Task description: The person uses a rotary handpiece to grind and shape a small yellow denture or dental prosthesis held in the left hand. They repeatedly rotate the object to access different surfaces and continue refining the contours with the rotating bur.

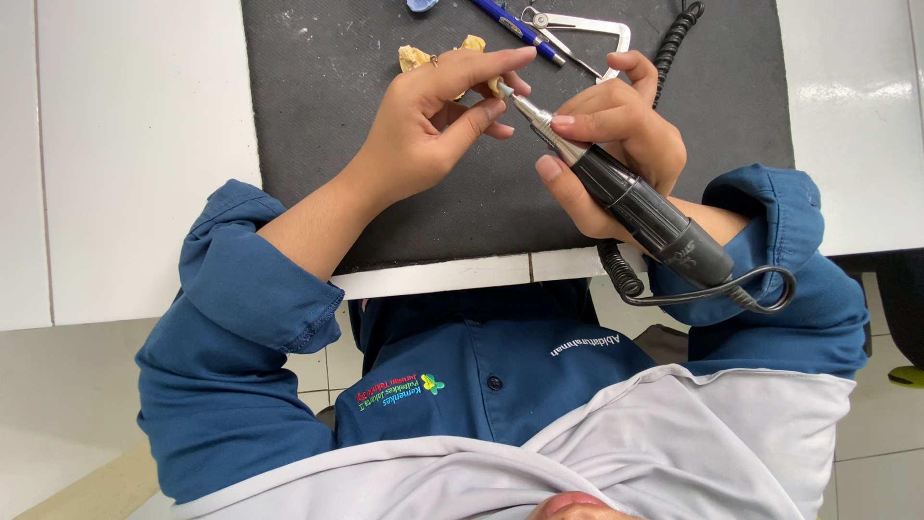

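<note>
White tiled bench top (135, 144) on the left, bare where it shows. Dark grey rubber work mat (318, 144) covers the middle, dusty at the far end.

Left hand (423, 135): thumb and forefinger closed narrow, pinching a small pale-yellow stone-like piece (495, 87), held up over the mat just right of centre. Other fingers are curled under.

Right hand (616, 135): wrapped pen-style around a black and silver rotary handpiece (635, 202). Its slim metal tip (507, 93) is touching or just beside the pinched piece; can't tell which. Can't tell if the tip is spinning either.

Judgement: this is the trimming/grinding step, tool at the work. The next contact calls for a firm pinch, a braced right hand and a light touch, since the fingertips sit right beside the tip.

Around, on the far mat:
- two pale-yellow plaster-like lumps (414, 58), partly behind the left fingers
- a pale blue object (421, 4), cut off by the frame edge
- a blue pen (515, 24)
- a steel caliper-like tool (587, 29), just beyond the right hand

Black coiled cord (674, 39) runs along the mat's right edge. The handpiece cable (770, 289) loops near the right sleeve. Judgement: it could tug on the tool. Nothing sits between hands and piece.
</note>
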